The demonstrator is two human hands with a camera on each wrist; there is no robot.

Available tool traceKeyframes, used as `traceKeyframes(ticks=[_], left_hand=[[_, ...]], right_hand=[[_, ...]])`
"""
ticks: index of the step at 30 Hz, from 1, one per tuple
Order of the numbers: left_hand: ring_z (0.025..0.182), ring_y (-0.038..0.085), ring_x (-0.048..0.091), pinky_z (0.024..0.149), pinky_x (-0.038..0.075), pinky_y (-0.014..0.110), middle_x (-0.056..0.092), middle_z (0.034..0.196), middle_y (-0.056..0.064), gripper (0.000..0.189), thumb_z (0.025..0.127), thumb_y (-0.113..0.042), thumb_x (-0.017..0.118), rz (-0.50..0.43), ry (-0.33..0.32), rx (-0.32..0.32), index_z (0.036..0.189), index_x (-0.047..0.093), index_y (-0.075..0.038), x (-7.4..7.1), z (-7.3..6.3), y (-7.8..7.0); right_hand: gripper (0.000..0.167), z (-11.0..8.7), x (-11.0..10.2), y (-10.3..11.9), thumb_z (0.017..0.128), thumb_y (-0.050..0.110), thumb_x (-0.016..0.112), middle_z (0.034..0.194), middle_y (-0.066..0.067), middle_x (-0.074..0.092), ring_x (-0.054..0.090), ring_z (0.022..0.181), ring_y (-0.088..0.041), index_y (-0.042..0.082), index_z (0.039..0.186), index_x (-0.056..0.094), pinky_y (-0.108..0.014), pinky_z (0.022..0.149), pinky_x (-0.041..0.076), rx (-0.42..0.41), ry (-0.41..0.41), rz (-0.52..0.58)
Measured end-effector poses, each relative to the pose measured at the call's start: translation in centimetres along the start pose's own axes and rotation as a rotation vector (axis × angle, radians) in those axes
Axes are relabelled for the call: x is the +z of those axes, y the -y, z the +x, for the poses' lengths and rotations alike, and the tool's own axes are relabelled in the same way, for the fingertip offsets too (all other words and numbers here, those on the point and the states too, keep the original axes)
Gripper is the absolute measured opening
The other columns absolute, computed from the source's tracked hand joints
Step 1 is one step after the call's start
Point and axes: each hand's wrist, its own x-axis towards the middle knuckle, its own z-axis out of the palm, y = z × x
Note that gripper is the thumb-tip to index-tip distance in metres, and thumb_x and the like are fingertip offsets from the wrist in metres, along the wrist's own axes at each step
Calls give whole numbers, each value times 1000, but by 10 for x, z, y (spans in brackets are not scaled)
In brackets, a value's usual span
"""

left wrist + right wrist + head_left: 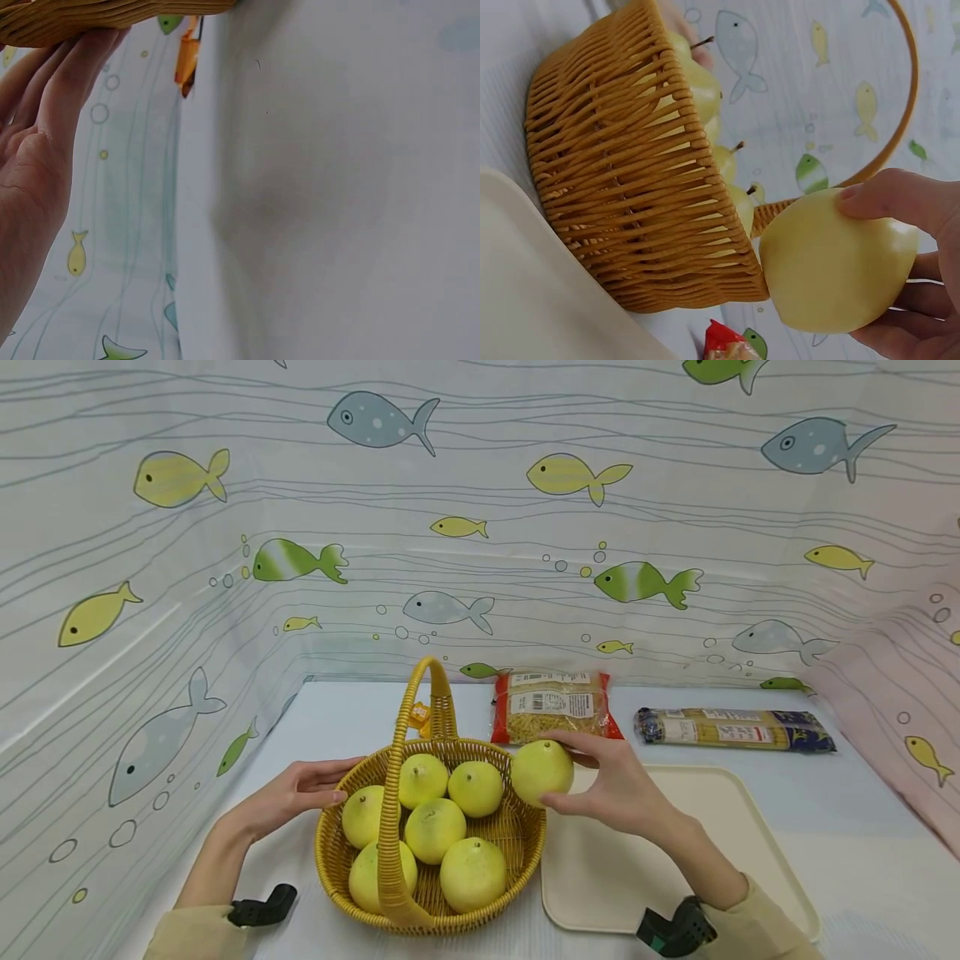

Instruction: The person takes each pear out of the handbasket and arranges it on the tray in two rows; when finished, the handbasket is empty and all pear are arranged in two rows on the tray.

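Observation:
A yellow wicker basket (431,924) with a tall arched handle holds several round, pale yellow pears (435,831). My left hand (303,789) grips its left rim, the thumb over the edge and the long fingers along the outer wall; in the left wrist view those fingers (64,94) lie against the woven side. Above the basket's right rim, my right hand (611,785) holds one pear (836,259) between thumb and fingers. That pear overlaps the rim in the right wrist view. A cream tray (675,852) lies right of the basket, under my right forearm.
Behind the basket lies a red-ended bag of pasta (551,706). A long spaghetti pack (735,730) is farther right, behind the tray. A small orange packet (420,718) shows behind the handle. Fish-print sheeting (480,568) walls in the white table.

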Motion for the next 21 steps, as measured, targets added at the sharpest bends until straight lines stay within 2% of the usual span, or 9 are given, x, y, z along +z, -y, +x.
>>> traceKeyframes(ticks=[11,21], left_hand=[[129,0,53,99,46,18,40,154,23,54,101,-10,56,0,-1,2,152,40,-3,0,0,-1],[129,1,54,99,47,18,40,154,23,54,101,-10,56,-3,-3,-1,152,40,-3,0,-1,-1]], right_hand=[[64,1,-7,-6,71,16,91,126,-7,68,69,109,-23,9,129,66,-34,90,57,44,-26,-30],[64,2,-12,-13,70,13,91,127,-7,67,69,109,-23,10,128,66,-34,90,57,67,-52,-64]])
